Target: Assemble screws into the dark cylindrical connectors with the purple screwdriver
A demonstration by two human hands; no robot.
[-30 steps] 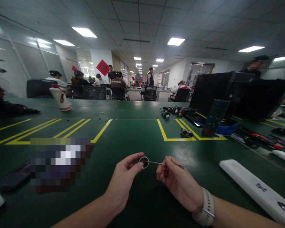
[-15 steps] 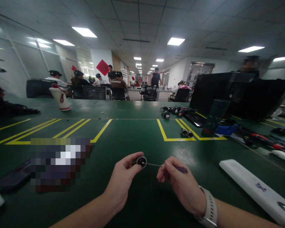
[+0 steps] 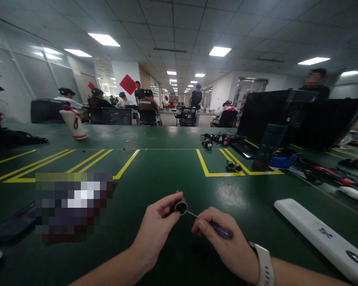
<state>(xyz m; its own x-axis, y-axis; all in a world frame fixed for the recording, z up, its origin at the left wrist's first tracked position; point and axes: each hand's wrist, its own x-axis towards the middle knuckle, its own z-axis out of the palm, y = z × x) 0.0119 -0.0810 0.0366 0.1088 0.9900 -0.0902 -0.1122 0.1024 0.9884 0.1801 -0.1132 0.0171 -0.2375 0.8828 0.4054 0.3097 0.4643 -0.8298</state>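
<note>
Between the thumb and fingers of my left hand (image 3: 158, 226) is a small round metal connector shell (image 3: 181, 206), its dark open end turned toward me and to the right. My right hand (image 3: 223, 238), with a pale watch on the wrist, grips a screwdriver (image 3: 222, 230) by its purple handle. The thin shaft points left, and its tip reaches into the connector's opening. What the tip touches inside is too dark to make out. Both hands are above the green table (image 3: 179, 171).
Two similar metal connectors (image 3: 234, 165) lie by the yellow tape, with several cabled ones (image 3: 213, 139) farther back. A long white case (image 3: 319, 238) lies to the right, near a dark bottle (image 3: 270, 147) and monitors (image 3: 271, 115). A white cup (image 3: 74, 123) stands back left; a black phone (image 3: 14, 222) lies left.
The connector has tilted and shifted slightly right. My right hand has rolled and moved a little left and down, so the screwdriver now slants more steeply and more of its handle shows.
</note>
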